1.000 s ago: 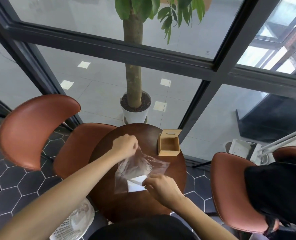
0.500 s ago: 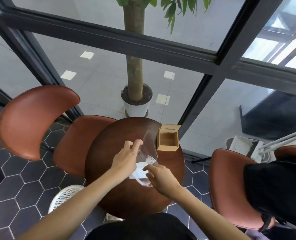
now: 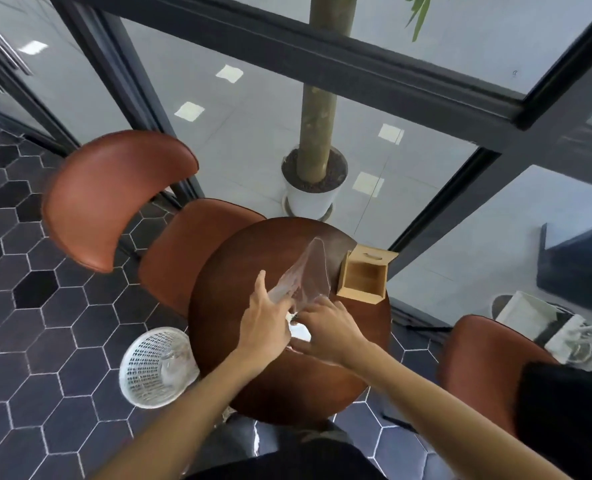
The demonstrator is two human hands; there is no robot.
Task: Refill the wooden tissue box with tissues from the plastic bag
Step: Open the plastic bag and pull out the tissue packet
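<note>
A clear plastic bag stands up from the middle of the round brown table, its far end raised. My left hand grips the bag's near end. My right hand touches it from the right, fingers on the white tissues, which show only as a small patch between the hands. The wooden tissue box sits open and empty at the table's right edge, its lid tilted back, a little beyond my right hand.
A white mesh wastebasket stands on the floor left of the table. Brown chairs sit at the left and right. A potted tree stands behind the table by the glass wall.
My left hand came in from the bag's far end to meet my right hand. The bag now stands upright between them. The camera tilted down and left.
</note>
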